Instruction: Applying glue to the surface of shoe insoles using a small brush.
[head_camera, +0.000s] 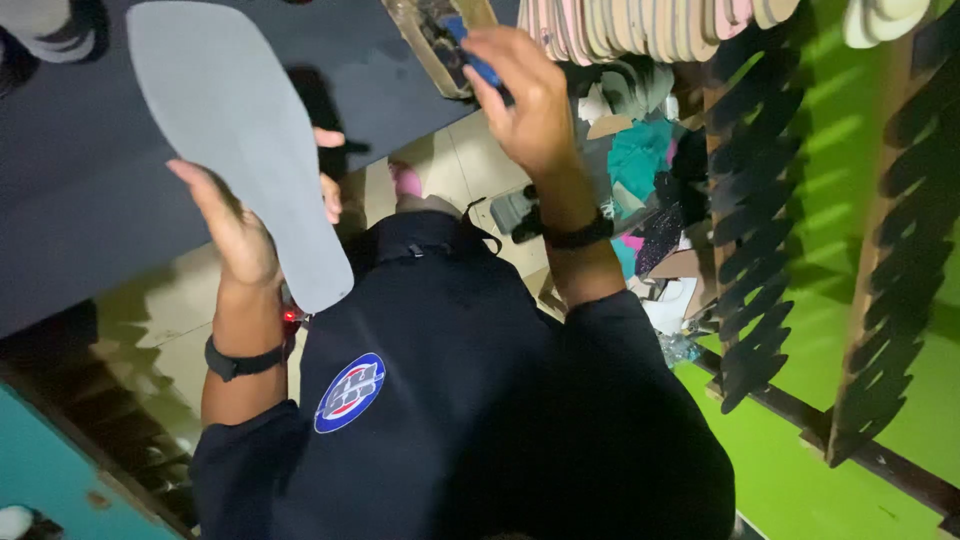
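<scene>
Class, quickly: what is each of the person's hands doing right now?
Left hand: closed on a grey shoe insole, held up.
Right hand: gripping a blue-handled tool at a small wooden box.

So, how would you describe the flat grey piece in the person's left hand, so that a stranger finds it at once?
Start at the dark table on the left. In front of it the left hand holds up a grey insole, flat and foot-shaped. Unlike the pale and pink soles stacked on edge at the top, it stands alone and is plain grey.
</scene>
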